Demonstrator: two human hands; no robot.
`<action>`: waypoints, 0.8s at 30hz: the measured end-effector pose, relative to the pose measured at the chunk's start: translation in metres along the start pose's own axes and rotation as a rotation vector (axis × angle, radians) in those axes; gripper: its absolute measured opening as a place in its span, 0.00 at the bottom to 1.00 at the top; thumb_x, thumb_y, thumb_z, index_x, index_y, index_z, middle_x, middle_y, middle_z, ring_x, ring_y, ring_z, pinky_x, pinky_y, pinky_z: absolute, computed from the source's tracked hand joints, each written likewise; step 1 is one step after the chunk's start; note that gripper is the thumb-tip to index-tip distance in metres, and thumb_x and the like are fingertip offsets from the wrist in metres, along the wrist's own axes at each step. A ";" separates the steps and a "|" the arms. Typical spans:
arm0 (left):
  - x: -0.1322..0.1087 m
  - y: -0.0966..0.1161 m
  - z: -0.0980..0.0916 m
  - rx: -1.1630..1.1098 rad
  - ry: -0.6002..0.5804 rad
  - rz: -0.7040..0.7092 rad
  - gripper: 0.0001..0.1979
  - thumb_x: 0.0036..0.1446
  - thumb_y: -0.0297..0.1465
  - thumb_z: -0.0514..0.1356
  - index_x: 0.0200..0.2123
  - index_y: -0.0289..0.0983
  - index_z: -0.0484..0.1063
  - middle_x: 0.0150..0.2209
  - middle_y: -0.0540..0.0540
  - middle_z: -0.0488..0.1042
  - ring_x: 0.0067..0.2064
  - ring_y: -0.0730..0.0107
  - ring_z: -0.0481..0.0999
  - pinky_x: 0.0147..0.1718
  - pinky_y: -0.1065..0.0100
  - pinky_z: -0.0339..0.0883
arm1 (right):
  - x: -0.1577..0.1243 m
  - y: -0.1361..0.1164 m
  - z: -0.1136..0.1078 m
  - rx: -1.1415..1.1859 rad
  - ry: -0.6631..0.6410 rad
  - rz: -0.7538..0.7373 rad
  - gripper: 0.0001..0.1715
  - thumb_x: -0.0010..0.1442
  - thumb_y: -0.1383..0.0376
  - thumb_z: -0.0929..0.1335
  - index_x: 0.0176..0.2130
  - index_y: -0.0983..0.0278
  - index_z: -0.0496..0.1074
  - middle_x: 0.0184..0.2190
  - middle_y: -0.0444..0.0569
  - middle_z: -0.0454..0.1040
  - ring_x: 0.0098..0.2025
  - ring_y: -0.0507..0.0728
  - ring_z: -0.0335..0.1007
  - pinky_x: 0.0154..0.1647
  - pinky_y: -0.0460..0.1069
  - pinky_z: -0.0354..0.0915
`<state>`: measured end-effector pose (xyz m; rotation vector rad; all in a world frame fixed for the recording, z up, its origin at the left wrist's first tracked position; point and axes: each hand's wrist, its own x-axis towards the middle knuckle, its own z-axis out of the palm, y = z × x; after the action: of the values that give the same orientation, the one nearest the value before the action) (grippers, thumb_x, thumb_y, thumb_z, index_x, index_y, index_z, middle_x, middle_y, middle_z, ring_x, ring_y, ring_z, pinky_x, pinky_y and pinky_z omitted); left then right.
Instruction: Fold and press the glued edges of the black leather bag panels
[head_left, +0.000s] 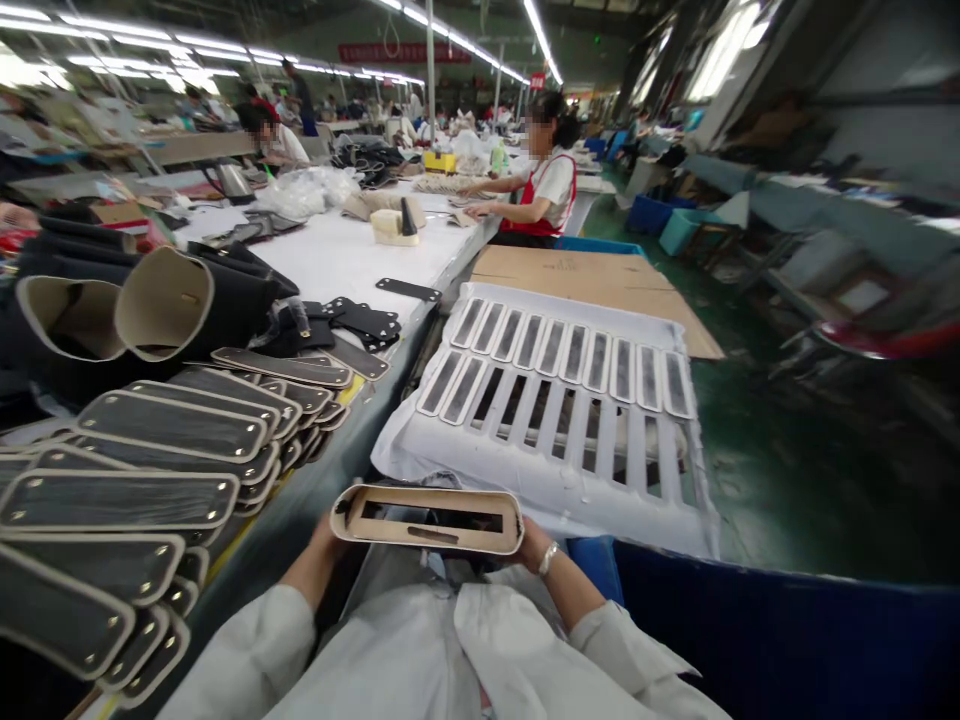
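Observation:
Held in front of my body is a bag body (480,541), a flattened tube with a beige lining and a dark outside, seen through its open top. A long rectangular slot and a small slit show inside it. My left hand (328,540) grips its left end and my right hand (533,543) grips the right end; most fingers are hidden by the bag body. Just beyond it stands a white slotted frame (420,450). Dark strips with pale edges (574,353) lie across its slots in two rows, the nearer row only partly covered.
Piled on the left table are dark rounded panels (172,425) with metal studs. Behind them stand black bag bodies (165,305) beside black cut pieces (364,320). Cardboard (592,285) lies past the frame. A co-worker (551,185) in a red apron works farther along the table.

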<state>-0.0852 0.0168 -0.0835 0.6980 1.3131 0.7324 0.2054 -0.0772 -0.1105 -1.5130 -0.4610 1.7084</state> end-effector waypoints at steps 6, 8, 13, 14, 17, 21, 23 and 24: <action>-0.025 0.042 -0.033 0.517 -0.165 0.098 0.26 0.45 0.48 0.62 0.44 0.39 0.71 0.41 0.45 0.77 0.45 0.55 0.74 0.36 0.65 0.71 | -0.048 -0.048 -0.017 -0.514 0.050 -0.063 0.29 0.53 0.46 0.66 0.47 0.63 0.67 0.20 0.43 0.70 0.17 0.52 0.65 0.23 0.47 0.62; -0.023 0.048 -0.029 0.805 -0.165 0.130 0.22 0.46 0.46 0.60 0.41 0.38 0.72 0.34 0.45 0.77 0.37 0.56 0.77 0.27 0.67 0.71 | -0.060 -0.060 -0.008 -0.909 0.032 -0.176 0.23 0.55 0.50 0.65 0.44 0.64 0.69 0.22 0.45 0.72 0.18 0.52 0.66 0.25 0.46 0.61; -0.010 0.048 -0.021 1.060 -0.171 0.059 0.19 0.55 0.43 0.47 0.36 0.35 0.67 0.16 0.50 0.67 0.16 0.63 0.70 0.12 0.70 0.59 | -0.070 -0.067 0.015 -1.280 0.117 -0.366 0.18 0.63 0.62 0.57 0.40 0.68 0.70 0.35 0.57 0.75 0.38 0.59 0.71 0.40 0.49 0.60; -0.009 0.047 -0.021 1.079 -0.191 0.060 0.18 0.56 0.42 0.45 0.35 0.35 0.66 0.16 0.51 0.66 0.16 0.64 0.70 0.12 0.71 0.59 | -0.070 -0.067 0.017 -1.293 0.120 -0.387 0.18 0.63 0.64 0.56 0.42 0.68 0.69 0.37 0.57 0.75 0.40 0.60 0.71 0.41 0.50 0.60; -0.007 0.048 -0.023 1.114 -0.235 0.067 0.17 0.57 0.40 0.42 0.33 0.35 0.64 0.17 0.51 0.66 0.17 0.65 0.71 0.13 0.72 0.61 | -0.072 -0.067 0.019 -1.370 0.146 -0.412 0.19 0.62 0.66 0.55 0.45 0.68 0.68 0.38 0.58 0.75 0.40 0.60 0.71 0.41 0.50 0.60; -0.004 0.051 -0.024 1.128 -0.234 0.047 0.15 0.57 0.38 0.44 0.31 0.35 0.64 0.22 0.49 0.69 0.17 0.67 0.72 0.14 0.71 0.62 | -0.075 -0.072 0.025 -1.433 0.186 -0.414 0.19 0.60 0.68 0.55 0.45 0.67 0.68 0.35 0.56 0.76 0.37 0.60 0.72 0.37 0.50 0.60; -0.002 0.053 -0.023 1.148 -0.232 0.020 0.16 0.58 0.39 0.44 0.30 0.35 0.65 0.21 0.48 0.70 0.17 0.66 0.72 0.13 0.71 0.62 | -0.077 -0.077 0.029 -1.398 0.183 -0.433 0.19 0.59 0.69 0.55 0.44 0.66 0.69 0.35 0.55 0.76 0.38 0.59 0.72 0.38 0.49 0.60; -0.002 0.055 -0.023 1.163 -0.229 0.010 0.18 0.58 0.40 0.43 0.30 0.35 0.65 0.19 0.47 0.71 0.16 0.66 0.71 0.13 0.70 0.62 | -0.078 -0.080 0.030 -1.374 0.185 -0.440 0.19 0.59 0.69 0.56 0.44 0.66 0.70 0.35 0.54 0.76 0.38 0.58 0.72 0.39 0.49 0.60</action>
<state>-0.1121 0.0490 -0.0413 1.6445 1.4537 -0.1982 0.2000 -0.0795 0.0048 -2.1482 -1.9412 0.7793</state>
